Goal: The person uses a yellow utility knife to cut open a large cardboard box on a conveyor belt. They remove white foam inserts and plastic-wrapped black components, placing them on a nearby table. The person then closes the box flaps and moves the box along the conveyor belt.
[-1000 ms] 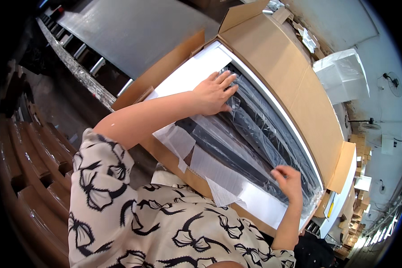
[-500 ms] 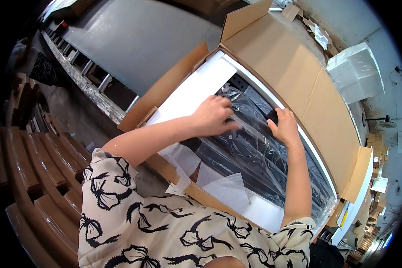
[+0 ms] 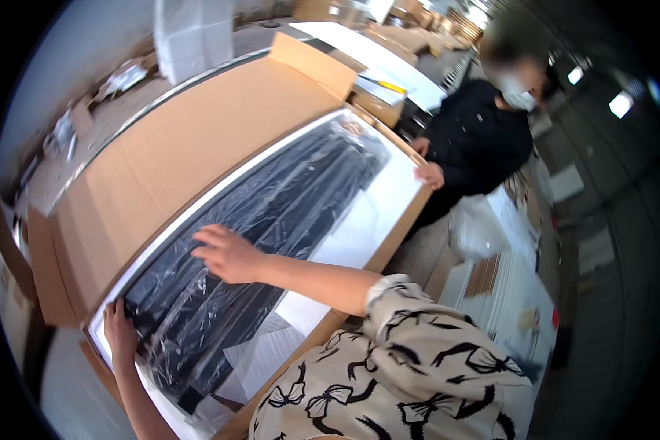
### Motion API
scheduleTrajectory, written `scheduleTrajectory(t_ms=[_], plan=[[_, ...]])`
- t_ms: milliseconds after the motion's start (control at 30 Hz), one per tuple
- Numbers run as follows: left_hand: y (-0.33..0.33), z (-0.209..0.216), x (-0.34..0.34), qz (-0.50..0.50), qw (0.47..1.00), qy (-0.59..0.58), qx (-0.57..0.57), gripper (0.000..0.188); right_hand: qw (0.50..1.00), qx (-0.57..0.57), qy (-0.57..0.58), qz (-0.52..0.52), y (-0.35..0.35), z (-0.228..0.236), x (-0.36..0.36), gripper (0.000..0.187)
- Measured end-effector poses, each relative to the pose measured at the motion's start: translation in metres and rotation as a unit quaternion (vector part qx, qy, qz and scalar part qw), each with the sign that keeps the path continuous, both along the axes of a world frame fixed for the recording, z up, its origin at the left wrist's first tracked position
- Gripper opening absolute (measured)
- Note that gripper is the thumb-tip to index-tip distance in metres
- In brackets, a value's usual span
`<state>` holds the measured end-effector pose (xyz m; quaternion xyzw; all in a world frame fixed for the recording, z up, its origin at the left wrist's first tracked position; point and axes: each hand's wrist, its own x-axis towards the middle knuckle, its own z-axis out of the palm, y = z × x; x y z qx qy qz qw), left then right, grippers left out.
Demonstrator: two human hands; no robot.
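Note:
A long open cardboard box (image 3: pixel 323 317) lies before me, lined with white foam (image 3: pixel 378 198). Inside are dark long parts under clear plastic wrap (image 3: pixel 271 198). My left hand (image 3: pixel 121 334) is at the box's near-left end, its fingers apart against the foam edge beside the dark parts; the fingertips are partly hidden. Over the middle of the wrapped parts, my right hand (image 3: pixel 227 253) has its fingers spread and holds nothing. Thin white foam sheet (image 3: pixel 260 352) lies loose along the near side of the parts.
A masked person in dark clothes (image 3: pixel 484 139) stands at the box's far-right end, one hand (image 3: pixel 430 174) on its rim. The box's flap (image 3: pixel 176 139) spreads outward on the far side. A yellow-handled tool (image 3: pixel 383 85) lies beyond. White panels (image 3: pixel 491 293) are stacked at right.
My view has swung toward the right end of the box, bringing the other person into sight. My left hand has moved to the foam edge; my right hand is now over the wrapped parts.

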<state>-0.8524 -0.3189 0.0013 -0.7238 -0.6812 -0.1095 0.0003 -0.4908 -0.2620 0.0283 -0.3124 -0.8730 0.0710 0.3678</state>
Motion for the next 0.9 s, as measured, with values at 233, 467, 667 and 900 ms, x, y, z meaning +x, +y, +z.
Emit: scheduleTrajectory(t_ms=[233, 467, 667, 900], plan=[[0.012, 0.042, 0.012, 0.006, 0.987, 0.061, -0.146, 0.043, 0.895, -0.007, 0.096, -0.435, -0.141, 0.032, 0.251, 0.029], [0.002, 0.035, 0.181, -0.11, 0.984, -0.029, -0.136, 0.055, 0.648, -0.241, 0.095, -0.716, -0.31, -0.017, 0.541, 0.049], [0.05, 0.042, 0.359, -0.17, 0.978, -0.047, -0.108, 0.064, 0.645, -0.099, 0.137, -0.745, -0.293, 0.118, 0.756, 0.055], [0.038, 0.011, 0.356, -0.076, 0.994, 0.059, -0.051, 0.072, 0.609, -0.201, 0.119, -0.758, -0.2, 0.207, 0.839, 0.067]])
